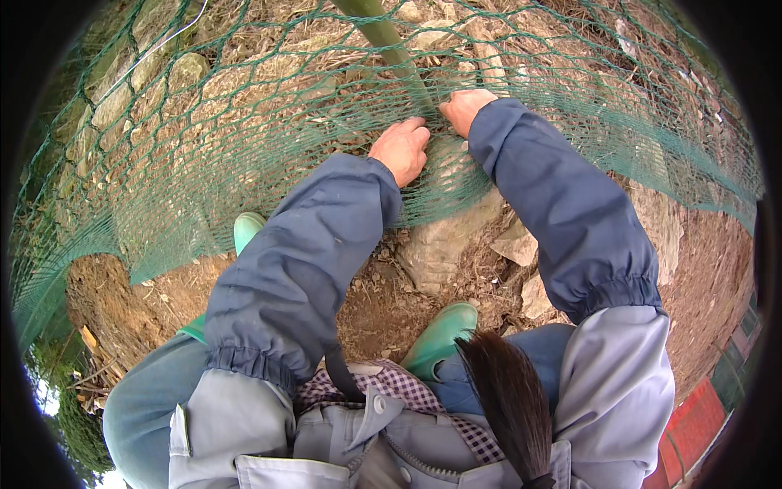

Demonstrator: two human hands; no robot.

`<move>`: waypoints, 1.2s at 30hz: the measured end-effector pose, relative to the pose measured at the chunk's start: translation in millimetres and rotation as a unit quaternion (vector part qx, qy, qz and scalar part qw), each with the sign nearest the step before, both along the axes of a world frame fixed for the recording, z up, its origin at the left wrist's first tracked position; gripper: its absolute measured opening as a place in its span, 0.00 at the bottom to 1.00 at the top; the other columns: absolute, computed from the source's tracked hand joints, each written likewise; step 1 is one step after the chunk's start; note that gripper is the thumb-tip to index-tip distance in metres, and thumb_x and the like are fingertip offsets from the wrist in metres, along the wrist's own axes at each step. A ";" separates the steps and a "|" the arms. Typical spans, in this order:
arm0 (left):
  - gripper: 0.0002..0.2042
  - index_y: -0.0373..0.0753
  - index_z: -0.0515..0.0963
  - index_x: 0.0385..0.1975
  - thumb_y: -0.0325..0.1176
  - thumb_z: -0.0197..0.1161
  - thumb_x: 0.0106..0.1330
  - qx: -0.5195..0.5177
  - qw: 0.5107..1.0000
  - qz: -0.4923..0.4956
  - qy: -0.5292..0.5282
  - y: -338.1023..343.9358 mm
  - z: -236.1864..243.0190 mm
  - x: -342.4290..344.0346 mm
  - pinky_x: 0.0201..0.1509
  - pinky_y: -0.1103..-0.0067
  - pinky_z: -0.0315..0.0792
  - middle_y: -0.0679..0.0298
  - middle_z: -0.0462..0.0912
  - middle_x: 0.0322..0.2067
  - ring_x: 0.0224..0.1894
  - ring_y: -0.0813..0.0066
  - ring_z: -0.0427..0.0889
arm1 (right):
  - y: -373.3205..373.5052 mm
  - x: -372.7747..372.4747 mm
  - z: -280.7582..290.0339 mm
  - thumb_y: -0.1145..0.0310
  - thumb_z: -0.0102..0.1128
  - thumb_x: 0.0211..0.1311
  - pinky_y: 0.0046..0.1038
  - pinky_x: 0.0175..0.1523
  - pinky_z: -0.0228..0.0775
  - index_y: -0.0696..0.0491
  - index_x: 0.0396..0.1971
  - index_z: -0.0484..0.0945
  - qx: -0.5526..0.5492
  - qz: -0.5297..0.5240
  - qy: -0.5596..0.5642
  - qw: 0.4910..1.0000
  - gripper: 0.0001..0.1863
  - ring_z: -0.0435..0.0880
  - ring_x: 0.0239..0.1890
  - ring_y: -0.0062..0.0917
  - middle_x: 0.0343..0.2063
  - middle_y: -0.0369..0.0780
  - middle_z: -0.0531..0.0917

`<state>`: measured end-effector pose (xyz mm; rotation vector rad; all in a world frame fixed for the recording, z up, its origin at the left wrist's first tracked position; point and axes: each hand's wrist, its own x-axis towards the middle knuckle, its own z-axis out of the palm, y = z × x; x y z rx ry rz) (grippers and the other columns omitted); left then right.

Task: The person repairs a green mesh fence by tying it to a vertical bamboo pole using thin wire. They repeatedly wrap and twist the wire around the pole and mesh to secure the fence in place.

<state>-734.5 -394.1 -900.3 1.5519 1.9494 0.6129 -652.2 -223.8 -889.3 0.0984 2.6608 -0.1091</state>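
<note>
A green mesh net stretches across the slope in front of me, fine-meshed low down and wider-meshed higher up. Behind it, a green pole slants down to the spot where my hands meet the mesh. My left hand is closed on the net just left of the pole's lower end, its fingers curled. Close by on the right, my right hand pinches the net beside the pole, with its fingertips partly hidden. Between and below the hands the mesh sags in folds.
Under the net's lower edge, stones stick out of brown soil. My green boots stand on the dirt, one partly behind the net. A thin white wire runs at the upper left. Something red lies at the lower right.
</note>
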 end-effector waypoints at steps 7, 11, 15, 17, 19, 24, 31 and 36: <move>0.05 0.34 0.68 0.28 0.28 0.48 0.54 -0.036 0.998 -0.004 -0.053 12.2 -9.7 -9.9 0.42 0.63 0.67 0.52 0.72 0.32 0.38 0.49 0.72 | -4.4 -11.9 -2.3 0.70 0.50 0.52 0.36 0.39 0.75 0.55 0.30 0.80 0.017 -0.017 -0.096 0.995 0.09 0.82 0.36 0.37 0.30 0.47 0.82; 0.07 0.34 0.69 0.31 0.27 0.49 0.53 -0.066 0.995 -0.032 -0.071 12.1 -8.0 -9.4 0.43 0.63 0.67 0.52 0.73 0.34 0.39 0.49 0.73 | 0.5 -18.1 -8.4 0.71 0.53 0.48 0.37 0.40 0.74 0.54 0.31 0.80 -0.034 -0.050 -0.135 0.989 0.11 0.81 0.37 0.40 0.32 0.47 0.82; 0.13 0.33 0.71 0.39 0.24 0.50 0.52 -0.073 0.994 -0.034 -0.071 2.2 -2.4 -6.5 0.46 0.65 0.69 0.51 0.74 0.40 0.44 0.51 0.73 | 8.4 -23.6 -10.6 0.71 0.54 0.46 0.37 0.41 0.72 0.52 0.32 0.81 -0.118 -0.032 -0.164 0.979 0.12 0.80 0.38 0.41 0.32 0.46 0.81; 0.12 0.33 0.71 0.37 0.24 0.51 0.51 -0.022 0.999 -0.015 -0.039 0.2 0.4 0.1 0.46 0.65 0.69 0.52 0.75 0.39 0.43 0.50 0.73 | 8.8 -22.9 -8.3 0.72 0.53 0.45 0.37 0.42 0.72 0.52 0.33 0.81 -0.099 0.023 -0.165 0.981 0.13 0.80 0.38 0.40 0.32 0.47 0.81; 0.08 0.33 0.72 0.30 0.24 0.54 0.49 0.061 0.997 0.007 0.041 3.3 2.9 9.8 0.44 0.66 0.70 0.54 0.75 0.34 0.40 0.51 0.73 | 6.8 -19.1 -4.0 0.73 0.53 0.44 0.36 0.41 0.72 0.52 0.32 0.81 -0.133 -0.020 -0.168 0.977 0.12 0.80 0.37 0.40 0.31 0.47 0.81; 0.02 0.38 0.73 0.21 0.25 0.55 0.48 0.041 0.987 0.034 0.151 8.5 14.9 25.4 0.41 0.69 0.68 0.60 0.75 0.28 0.38 0.59 0.72 | 5.8 -7.6 7.5 0.77 0.51 0.43 0.34 0.41 0.72 0.52 0.33 0.81 -0.202 -0.101 -0.114 0.968 0.15 0.81 0.35 0.40 0.28 0.47 0.82; 0.01 0.41 0.74 0.21 0.28 0.55 0.49 0.090 0.960 -0.069 0.257 9.4 29.3 15.9 0.43 0.69 0.64 0.64 0.72 0.30 0.41 0.65 0.70 | 8.6 -6.4 8.9 0.78 0.49 0.44 0.33 0.43 0.72 0.51 0.38 0.81 -0.231 -0.135 -0.103 0.958 0.19 0.81 0.37 0.38 0.33 0.47 0.82; 0.05 0.37 0.75 0.23 0.27 0.56 0.46 0.209 0.948 -0.057 0.233 16.5 23.6 9.3 0.45 0.67 0.65 0.63 0.74 0.31 0.41 0.62 0.73 | 6.6 -5.6 3.1 0.77 0.50 0.44 0.33 0.44 0.71 0.51 0.38 0.81 -0.197 -0.116 -0.102 0.968 0.18 0.81 0.38 0.37 0.33 0.47 0.82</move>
